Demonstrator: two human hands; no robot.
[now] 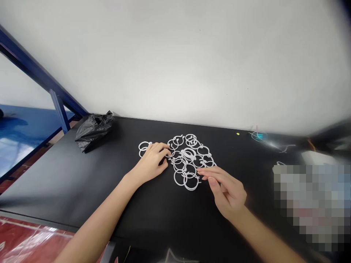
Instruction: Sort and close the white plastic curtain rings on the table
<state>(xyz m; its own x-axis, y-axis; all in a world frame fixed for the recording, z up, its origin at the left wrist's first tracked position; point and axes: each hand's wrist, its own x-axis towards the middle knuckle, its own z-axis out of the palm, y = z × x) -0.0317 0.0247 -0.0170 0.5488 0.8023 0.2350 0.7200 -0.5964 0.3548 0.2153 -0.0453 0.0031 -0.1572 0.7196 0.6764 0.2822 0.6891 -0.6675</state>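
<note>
Over a dozen white rings (193, 157); left hand (154, 159) loosely spread, right hand (229, 193) (grip unclear) alongside.

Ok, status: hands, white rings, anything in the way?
Left hand open, palm down, among white rings; right hand at their near right edge, grip unclear. Rings loosely heaped, overlapping. Black plastic bag off to the left, apart from them.

Your single head-worn camera looks forward and down from close above the near side of the black table (82, 182), facing the pale wall (175, 65) at its far edge.
</note>
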